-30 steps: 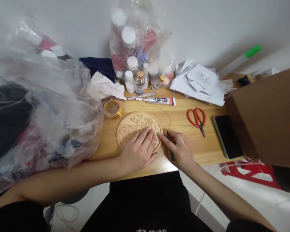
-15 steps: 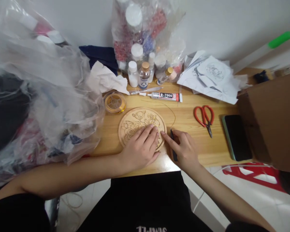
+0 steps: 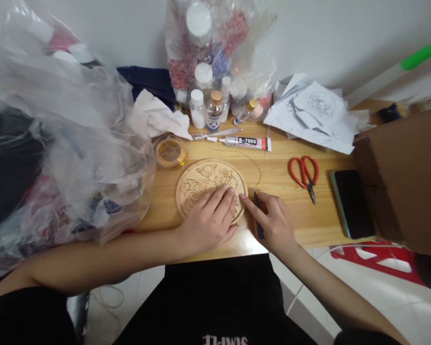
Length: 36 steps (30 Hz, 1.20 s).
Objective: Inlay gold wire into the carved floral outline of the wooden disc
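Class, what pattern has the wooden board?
The board has flowery outlines, partly gold; best in head view.

My head view, facing forward and down
From well above my left hand (image 3: 205,227) and right hand (image 3: 276,223), it reaches the wall (image 3: 319,38) beyond.

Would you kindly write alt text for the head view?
A left hand rests on a round, flower-patterned wooden board; the right hand holds a black tool beside it. Red-handled pliers lie farther right, a wire spool farther back.
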{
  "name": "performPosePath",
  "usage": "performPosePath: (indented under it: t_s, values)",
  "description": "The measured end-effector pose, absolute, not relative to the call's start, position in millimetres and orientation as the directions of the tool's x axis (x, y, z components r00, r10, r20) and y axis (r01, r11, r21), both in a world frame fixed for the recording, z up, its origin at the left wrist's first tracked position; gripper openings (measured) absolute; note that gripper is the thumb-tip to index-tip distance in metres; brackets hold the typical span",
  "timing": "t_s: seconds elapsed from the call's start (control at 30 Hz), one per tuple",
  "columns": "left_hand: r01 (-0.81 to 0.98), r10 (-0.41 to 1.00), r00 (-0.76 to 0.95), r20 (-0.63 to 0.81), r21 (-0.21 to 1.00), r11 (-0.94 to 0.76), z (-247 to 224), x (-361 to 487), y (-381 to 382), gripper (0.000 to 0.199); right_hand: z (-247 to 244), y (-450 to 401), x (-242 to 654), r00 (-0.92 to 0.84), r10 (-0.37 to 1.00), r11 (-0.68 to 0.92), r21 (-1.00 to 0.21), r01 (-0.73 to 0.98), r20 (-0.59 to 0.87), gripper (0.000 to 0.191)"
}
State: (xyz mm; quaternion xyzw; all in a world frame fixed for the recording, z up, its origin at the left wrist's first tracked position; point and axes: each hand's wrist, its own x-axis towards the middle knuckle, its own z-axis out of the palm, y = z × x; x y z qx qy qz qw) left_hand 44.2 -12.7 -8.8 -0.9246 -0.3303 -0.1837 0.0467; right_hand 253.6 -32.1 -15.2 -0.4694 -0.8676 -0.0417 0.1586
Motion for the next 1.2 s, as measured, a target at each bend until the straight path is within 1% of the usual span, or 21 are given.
performPosePath:
  t_s: [0.2, 0.5, 0.73, 0.9, 1.2]
  values:
    - [0.626, 0.594, 0.721, 0.357, 0.031, -0.779, -7.2, 44.9, -12.1, 0.05, -17.0, -32.4, 253.1, -0.501, 0.802, 0.549, -0.069, 0.833, 0.325, 0.052]
    - [0.622, 0.594, 0.72, 0.359, 0.045, -0.782, -9.5, 44.2, -12.4, 0.05, -16.2, -32.1, 253.3, -0.507, 0.798, 0.554, -0.066, 0.83, 0.326, 0.047]
    - [0.623, 0.595, 0.717, 0.363, 0.048, -0.781, -8.5, 44.1, -12.4, 0.051, -16.6, -32.1, 252.4, -0.499, 0.801, 0.547, -0.063, 0.835, 0.33, 0.047]
    - [0.623, 0.599, 0.721, 0.348, 0.053, -0.78, -8.6, 44.5, -12.6, 0.051, -17.0, -32.2, 252.4, -0.502, 0.8, 0.55, -0.07, 0.832, 0.328, 0.054]
    - [0.625, 0.597, 0.715, 0.363, 0.049, -0.779, -7.6, 44.4, -12.0, 0.05, -14.7, -32.1, 252.4, -0.489, 0.811, 0.539, -0.086, 0.838, 0.32, 0.064]
